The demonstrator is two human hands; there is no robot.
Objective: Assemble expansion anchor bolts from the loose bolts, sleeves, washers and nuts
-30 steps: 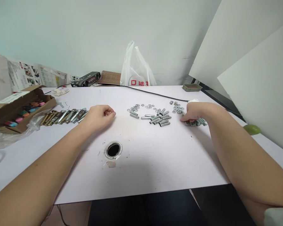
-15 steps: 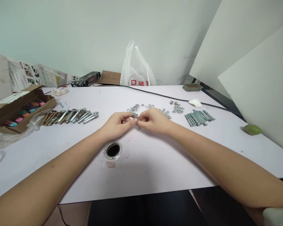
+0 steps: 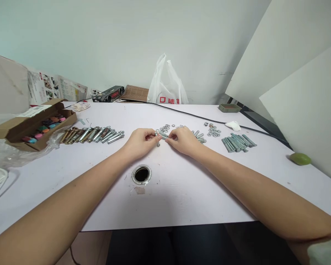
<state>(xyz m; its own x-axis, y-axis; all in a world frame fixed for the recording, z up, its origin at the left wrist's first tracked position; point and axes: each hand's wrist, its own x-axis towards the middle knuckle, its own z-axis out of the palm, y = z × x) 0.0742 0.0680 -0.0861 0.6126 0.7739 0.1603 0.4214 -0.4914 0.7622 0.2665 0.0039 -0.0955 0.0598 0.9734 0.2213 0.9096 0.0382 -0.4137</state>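
My left hand point(image 3: 140, 141) and my right hand point(image 3: 183, 140) meet over the middle of the white table point(image 3: 182, 184), fingers pinched. Between them is a silver bolt point(image 3: 160, 136); the left fingertips hold one end and the right fingers grip the other. Just behind the hands lie a scatter of washers point(image 3: 165, 127) and a pile of metal sleeves point(image 3: 200, 136). To the right are nuts point(image 3: 214, 130) and a row of loose bolts point(image 3: 238, 142). A row of assembled anchor bolts point(image 3: 92, 135) lies to the left.
A round cable hole point(image 3: 141, 174) sits in the table near me. An open cardboard box point(image 3: 34, 127) with coloured items stands far left on clear plastic. A black cable point(image 3: 198, 116), a white plastic bag point(image 3: 168, 88), a small green tray point(image 3: 229, 107) and a green fruit point(image 3: 300, 159) lie around.
My right hand left the bolt row at the right and my left hand left the anchor bolts; both came to the centre and now hold a bolt. The view shifted slightly.
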